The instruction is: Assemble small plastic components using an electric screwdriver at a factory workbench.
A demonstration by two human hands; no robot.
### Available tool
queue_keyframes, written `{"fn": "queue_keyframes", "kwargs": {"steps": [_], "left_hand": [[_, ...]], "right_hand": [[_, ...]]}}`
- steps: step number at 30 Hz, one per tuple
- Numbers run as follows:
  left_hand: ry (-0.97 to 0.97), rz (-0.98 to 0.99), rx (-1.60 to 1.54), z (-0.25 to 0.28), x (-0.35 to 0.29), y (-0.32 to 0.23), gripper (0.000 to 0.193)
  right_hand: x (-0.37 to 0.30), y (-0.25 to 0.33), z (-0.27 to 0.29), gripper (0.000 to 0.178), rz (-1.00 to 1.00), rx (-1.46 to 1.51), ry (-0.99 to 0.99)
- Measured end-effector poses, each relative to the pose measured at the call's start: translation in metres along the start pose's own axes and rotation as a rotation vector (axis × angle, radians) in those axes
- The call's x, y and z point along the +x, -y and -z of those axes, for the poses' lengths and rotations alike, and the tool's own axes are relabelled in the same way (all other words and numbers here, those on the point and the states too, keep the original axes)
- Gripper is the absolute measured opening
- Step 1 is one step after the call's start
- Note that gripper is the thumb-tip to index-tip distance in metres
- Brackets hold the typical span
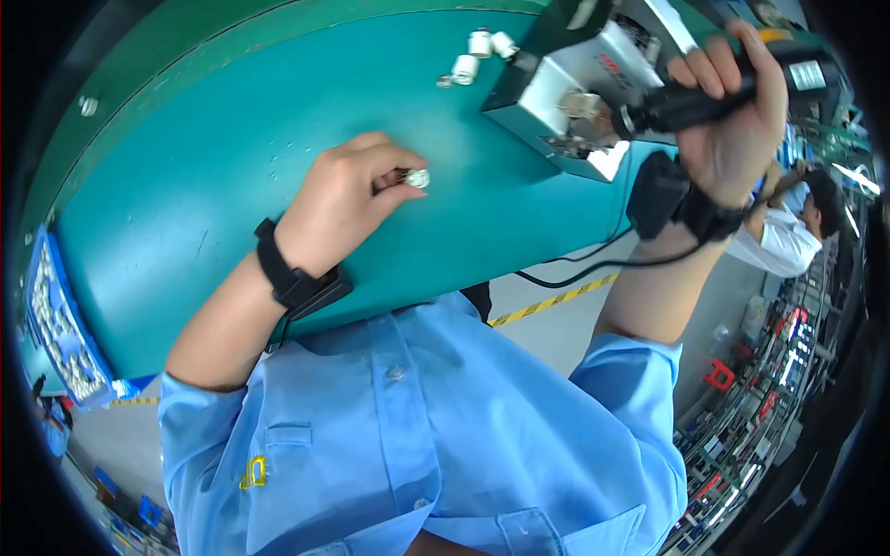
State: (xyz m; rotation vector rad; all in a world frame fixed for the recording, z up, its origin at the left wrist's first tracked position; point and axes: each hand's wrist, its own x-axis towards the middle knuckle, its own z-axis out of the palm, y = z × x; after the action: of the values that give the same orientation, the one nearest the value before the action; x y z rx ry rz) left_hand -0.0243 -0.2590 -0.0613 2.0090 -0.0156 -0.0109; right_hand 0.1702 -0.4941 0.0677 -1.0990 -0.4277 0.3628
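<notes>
My left hand [348,190] is closed in a pinch above the green table mat, thumb and fingertips on a small round white part [418,178]. At the upper right my right hand [737,120] is wrapped around a black electric screwdriver [686,107]. The tool lies roughly level, its front end pointing left, over an open box [530,93] with white inner walls. Small metal pieces [577,144] lie inside this box; the screwdriver's tip is hard to make out against them. Black straps with small dark modules sit on both my wrists.
Several white cylindrical pieces [465,69] stand or lie on the mat [445,241] left of the box. A blue tray [67,320] full of small white parts is at the far left. A black cable [593,271] hangs by my right forearm. Another person [788,232] is at the right.
</notes>
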Motion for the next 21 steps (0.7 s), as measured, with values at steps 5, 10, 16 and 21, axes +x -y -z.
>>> {"fn": "queue_keyframes", "kwargs": {"steps": [5, 10, 16, 21], "left_hand": [[-0.013, -0.028, -0.101, 0.001, -0.001, 0.005, 0.022], [-0.033, -0.024, -0.217, -0.001, 0.001, 0.011, 0.021], [-0.026, -0.040, -0.191, -0.001, 0.001, 0.013, 0.021], [-0.043, -0.045, -0.220, -0.005, -0.001, 0.015, 0.020]], "right_hand": [[-0.045, -0.024, -0.072, 0.024, 0.162, 0.014, 0.074], [-0.057, -0.054, -0.104, 0.028, 0.274, -0.030, 0.323], [-0.061, -0.068, -0.116, 0.027, 0.218, -0.223, 0.252], [-0.063, -0.072, -0.120, 0.024, 0.209, -0.279, 0.270]]}}
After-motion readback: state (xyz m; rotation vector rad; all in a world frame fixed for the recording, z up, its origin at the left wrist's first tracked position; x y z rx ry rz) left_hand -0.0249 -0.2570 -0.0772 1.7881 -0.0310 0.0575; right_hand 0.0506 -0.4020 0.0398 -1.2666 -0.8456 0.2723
